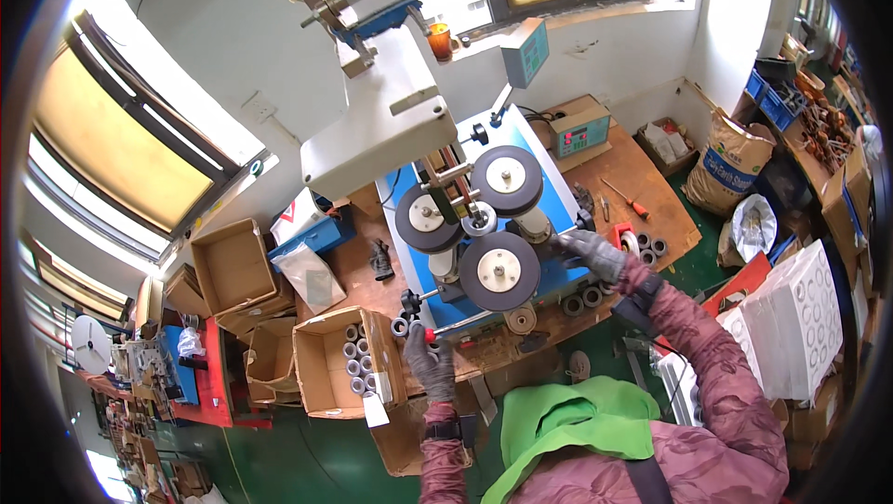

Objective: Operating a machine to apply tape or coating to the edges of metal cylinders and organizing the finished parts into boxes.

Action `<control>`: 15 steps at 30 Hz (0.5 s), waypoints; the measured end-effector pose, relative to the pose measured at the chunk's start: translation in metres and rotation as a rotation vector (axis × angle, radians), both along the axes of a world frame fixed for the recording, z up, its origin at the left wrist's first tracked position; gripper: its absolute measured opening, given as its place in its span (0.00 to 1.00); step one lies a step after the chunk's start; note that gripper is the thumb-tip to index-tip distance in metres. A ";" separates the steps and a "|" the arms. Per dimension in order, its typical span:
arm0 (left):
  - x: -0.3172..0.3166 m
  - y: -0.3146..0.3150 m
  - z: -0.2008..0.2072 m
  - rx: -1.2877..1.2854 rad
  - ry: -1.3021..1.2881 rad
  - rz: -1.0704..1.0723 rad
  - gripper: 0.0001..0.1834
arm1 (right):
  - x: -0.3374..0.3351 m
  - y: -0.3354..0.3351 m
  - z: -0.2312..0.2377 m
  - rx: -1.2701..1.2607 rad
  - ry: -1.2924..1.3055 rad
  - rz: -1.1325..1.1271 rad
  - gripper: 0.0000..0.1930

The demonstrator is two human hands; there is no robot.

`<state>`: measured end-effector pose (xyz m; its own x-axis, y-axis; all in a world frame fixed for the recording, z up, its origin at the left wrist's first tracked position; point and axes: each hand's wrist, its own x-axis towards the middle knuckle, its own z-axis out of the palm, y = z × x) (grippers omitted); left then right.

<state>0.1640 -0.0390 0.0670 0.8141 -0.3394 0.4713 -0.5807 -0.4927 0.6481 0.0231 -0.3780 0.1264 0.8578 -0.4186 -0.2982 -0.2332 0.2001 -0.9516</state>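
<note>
My left hand [431, 369], in a grey glove, is at the machine's front left corner. Its fingers curl beside a red knob [430, 335]; what lies inside them is hard to see. Grey metal rings [400, 326] sit just left of its fingertips. My right hand [598, 257], gloved too, reaches over the machine's right side with fingers stretched toward the wheels, below a black knob [585, 221]. Between the hands stands a blue-topped machine with three dark round wheels [499, 271]. A metal ring [479, 218] sits in the middle among them.
A cardboard box [321, 369] with several grey rings stands left of the machine. More rings [583, 300] lie at the right front edge. A red-handled screwdriver [626, 199] and a control box [582, 132] are on the wooden table [665, 225]. A white machine head [381, 127] overhangs the wheels.
</note>
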 end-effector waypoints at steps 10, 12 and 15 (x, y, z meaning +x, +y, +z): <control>0.079 -0.025 0.001 1.020 -0.079 -0.460 0.16 | 0.108 0.014 -0.003 -1.014 -0.188 0.379 0.17; 0.089 -0.028 0.011 1.044 0.272 -0.698 0.23 | 0.112 0.021 0.012 -0.738 -0.095 0.356 0.17; 0.094 -0.028 0.012 1.109 0.482 -0.770 0.27 | 0.110 0.030 0.022 -0.346 -0.095 0.238 0.17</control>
<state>0.2585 -0.0665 0.0794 0.2626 -0.7647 -0.5884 -0.7686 -0.5345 0.3515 0.1329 -0.3485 0.1483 0.9596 -0.2668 -0.0896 -0.1419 -0.1838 -0.9727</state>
